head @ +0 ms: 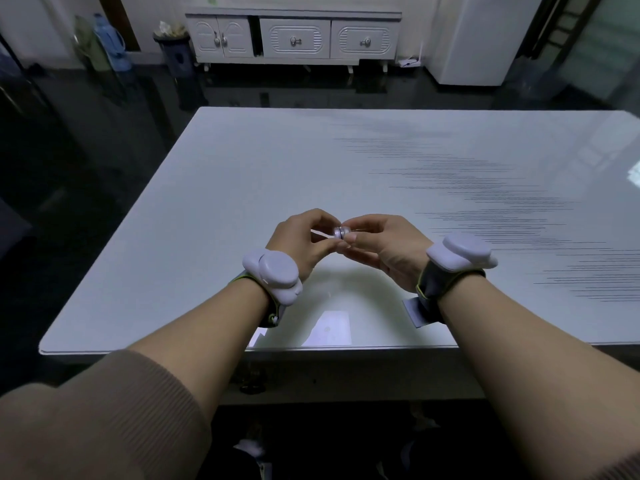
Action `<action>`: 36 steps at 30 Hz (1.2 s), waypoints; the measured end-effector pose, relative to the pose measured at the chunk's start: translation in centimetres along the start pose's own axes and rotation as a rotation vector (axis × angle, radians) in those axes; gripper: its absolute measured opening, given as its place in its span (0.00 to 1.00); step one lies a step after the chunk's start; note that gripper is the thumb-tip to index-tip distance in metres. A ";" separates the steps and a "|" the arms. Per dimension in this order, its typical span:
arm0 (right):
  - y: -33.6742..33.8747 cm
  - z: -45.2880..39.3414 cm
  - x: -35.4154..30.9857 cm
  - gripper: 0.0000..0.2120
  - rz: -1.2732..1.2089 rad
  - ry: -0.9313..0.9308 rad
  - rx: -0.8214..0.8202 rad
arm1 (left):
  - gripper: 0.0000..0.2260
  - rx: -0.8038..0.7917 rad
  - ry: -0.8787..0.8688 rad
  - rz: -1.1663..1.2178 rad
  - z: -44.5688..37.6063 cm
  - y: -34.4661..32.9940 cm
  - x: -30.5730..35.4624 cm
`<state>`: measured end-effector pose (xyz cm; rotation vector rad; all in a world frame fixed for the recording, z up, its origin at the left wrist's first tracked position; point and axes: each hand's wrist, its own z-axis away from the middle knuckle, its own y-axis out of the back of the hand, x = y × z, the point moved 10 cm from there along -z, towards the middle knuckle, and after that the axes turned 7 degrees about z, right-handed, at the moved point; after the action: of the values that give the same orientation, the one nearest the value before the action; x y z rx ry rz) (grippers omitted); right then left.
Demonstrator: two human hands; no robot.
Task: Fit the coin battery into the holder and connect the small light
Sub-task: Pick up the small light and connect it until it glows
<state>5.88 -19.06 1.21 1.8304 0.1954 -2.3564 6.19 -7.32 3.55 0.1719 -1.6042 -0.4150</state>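
Both hands meet above the near middle of the white table (381, 161). Between the fingertips sits a small round silvery part (341, 232), which looks like the coin battery in or against its holder; I cannot tell the two apart. My right hand (381, 244) pinches it from the right with thumb and forefinger. My left hand (301, 240) pinches from the left, where a thin pale strip or lead (322, 234) runs out from the part between its fingers. The small light itself is not clearly visible. Each wrist wears a grey strapped sensor.
A white cabinet (294, 38) with drawers stands against the far wall, and a dark bin (172, 50) stands to its left. Bottles (104, 46) stand at the far left, on the dark glossy floor around the table. The table's near edge (242, 349) lies under my forearms.
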 end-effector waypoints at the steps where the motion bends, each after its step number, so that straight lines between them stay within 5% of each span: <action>1: 0.0 0.0 0.1 0.02 -0.004 -0.005 -0.003 | 0.07 0.002 0.000 0.011 0.0 0.1 -0.1; 9: 0.1 -0.4 1.2 0.06 0.004 -0.105 0.016 | 0.10 0.012 -0.026 0.017 -0.1 0.3 0.0; 14: 0.2 -0.4 1.1 0.12 0.243 -0.129 0.074 | 0.10 -0.038 -0.048 -0.020 0.0 -0.2 0.3; 21: -0.9 0.0 1.3 0.05 0.232 -0.179 -0.028 | 0.09 -0.042 -0.006 -0.098 -0.4 0.4 -0.4; 27: -0.2 0.0 1.7 0.17 0.397 -0.236 0.044 | 0.11 -0.024 -0.024 -0.062 -0.4 0.5 -0.1; 33: -0.6 0.0 1.2 0.07 0.332 -0.171 0.015 | 0.08 -0.008 -0.001 -0.067 -0.4 0.6 -0.6; 36: -0.5 -0.1 1.3 0.10 0.400 -0.170 0.031 | 0.08 0.003 -0.018 -0.059 -0.4 0.6 -0.5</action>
<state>5.52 -18.66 -0.07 1.4990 -0.2091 -2.2186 6.74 -6.67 3.29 0.2186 -1.6204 -0.4609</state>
